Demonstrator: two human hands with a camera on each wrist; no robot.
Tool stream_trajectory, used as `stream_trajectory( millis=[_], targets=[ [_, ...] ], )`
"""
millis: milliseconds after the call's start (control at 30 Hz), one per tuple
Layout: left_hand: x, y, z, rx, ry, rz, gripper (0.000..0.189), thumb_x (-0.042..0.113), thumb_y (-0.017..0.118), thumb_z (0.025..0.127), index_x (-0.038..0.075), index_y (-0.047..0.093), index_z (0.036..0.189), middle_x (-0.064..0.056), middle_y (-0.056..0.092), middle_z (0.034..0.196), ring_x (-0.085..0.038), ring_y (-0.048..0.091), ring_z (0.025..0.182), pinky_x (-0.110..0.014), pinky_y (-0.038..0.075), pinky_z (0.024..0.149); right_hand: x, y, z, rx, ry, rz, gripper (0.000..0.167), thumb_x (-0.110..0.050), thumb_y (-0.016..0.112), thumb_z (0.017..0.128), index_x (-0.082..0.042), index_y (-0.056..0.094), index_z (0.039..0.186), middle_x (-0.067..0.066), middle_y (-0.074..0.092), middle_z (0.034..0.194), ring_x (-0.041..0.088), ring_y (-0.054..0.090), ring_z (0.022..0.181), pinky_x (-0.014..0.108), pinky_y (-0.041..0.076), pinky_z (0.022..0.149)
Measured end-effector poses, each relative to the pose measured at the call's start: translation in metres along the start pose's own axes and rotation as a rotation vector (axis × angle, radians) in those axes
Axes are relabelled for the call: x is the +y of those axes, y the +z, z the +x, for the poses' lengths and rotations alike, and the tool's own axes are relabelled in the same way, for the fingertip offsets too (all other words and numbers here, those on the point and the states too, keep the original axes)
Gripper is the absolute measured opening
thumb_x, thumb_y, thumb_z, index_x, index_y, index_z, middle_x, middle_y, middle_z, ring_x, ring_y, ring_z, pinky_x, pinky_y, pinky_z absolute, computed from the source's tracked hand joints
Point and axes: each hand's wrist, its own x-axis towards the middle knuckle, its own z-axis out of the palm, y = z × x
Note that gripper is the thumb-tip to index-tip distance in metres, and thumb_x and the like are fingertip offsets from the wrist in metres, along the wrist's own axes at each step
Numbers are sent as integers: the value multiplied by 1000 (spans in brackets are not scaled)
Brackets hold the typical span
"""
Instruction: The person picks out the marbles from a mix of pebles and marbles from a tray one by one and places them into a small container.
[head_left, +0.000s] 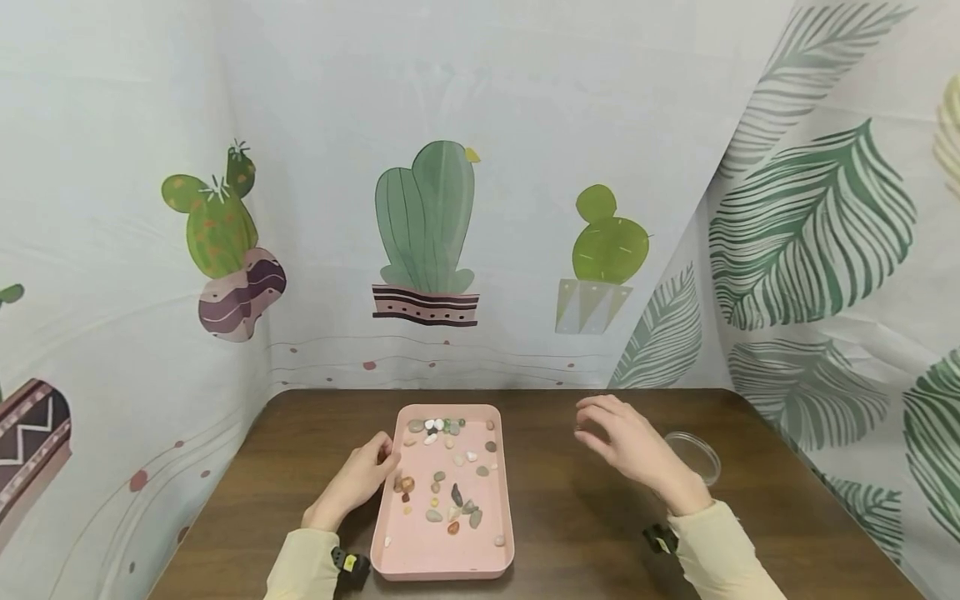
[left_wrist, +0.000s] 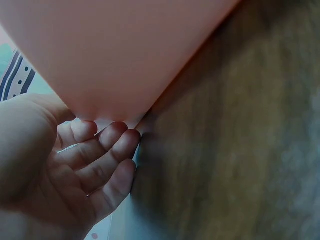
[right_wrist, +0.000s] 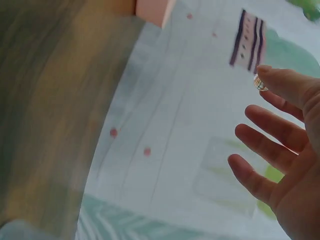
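Note:
A shallow pink tray [head_left: 442,560] with pebbles in it lies on the dark wooden table. At its left side, my left hand [head_left: 358,477] holds the tray edge, fingertips against the outer wall [left_wrist: 125,55] and thumb at the rim. My right hand [head_left: 626,442] is raised over the table, right of the tray. Between its thumb and index finger it pinches a small rounded piece with pale and brown stripes [right_wrist: 259,83], partly hidden by the fingertips. The other fingers [right_wrist: 262,140] are spread loosely.
Inside the tray, white and green pebbles [head_left: 435,427] cluster at the far end; several brown and grey stones [head_left: 457,495] lie scattered nearer. A clear round dish or lid [head_left: 697,457] is on the table beside my right forearm. Printed cloth [head_left: 517,250] hangs behind the table.

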Motion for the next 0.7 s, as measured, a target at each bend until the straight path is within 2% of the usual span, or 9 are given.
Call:
stream_trajectory(
  millis=[133,267,433,533,700],
  targets=[
    [0,1,0,-2,-6,-6,13,15,60,96,14,50,88,3,45,67,-13,46,64,-28,36,57,7,-13,-19,41,46,6,22,-10,82,76,-12,67,92,7,65,108,28,62,99,51,46,87],
    [0,-1,1,6,-8,0,14,14,60,97,14,50,87,3,44,67,-13,46,63,-28,36,57,18,-25,-32,86,72,-9,24,-7,82,72,-10,67,91,6,66,105,26,62,96,44,47,80],
    [2,-3,-1,0,-19,-3,14,15,60,97,14,49,88,3,43,66,-13,46,63,-27,35,56,32,-45,-46,132,156,-56,26,-5,83,71,-10,67,90,6,66,103,25,60,96,41,46,74],
    [3,-2,-2,6,-23,-4,14,15,60,97,14,49,88,3,43,66,-13,46,63,-27,35,56,39,-59,-55,111,227,-64,24,-4,82,73,-10,66,90,7,66,102,28,60,95,44,46,74],
    [3,0,-2,9,-21,-2,14,14,60,96,14,49,88,2,44,66,-13,46,63,-28,36,55,50,-73,-70,28,332,-63,21,-7,80,78,-12,65,92,5,64,98,30,60,92,48,46,72]
  ],
)
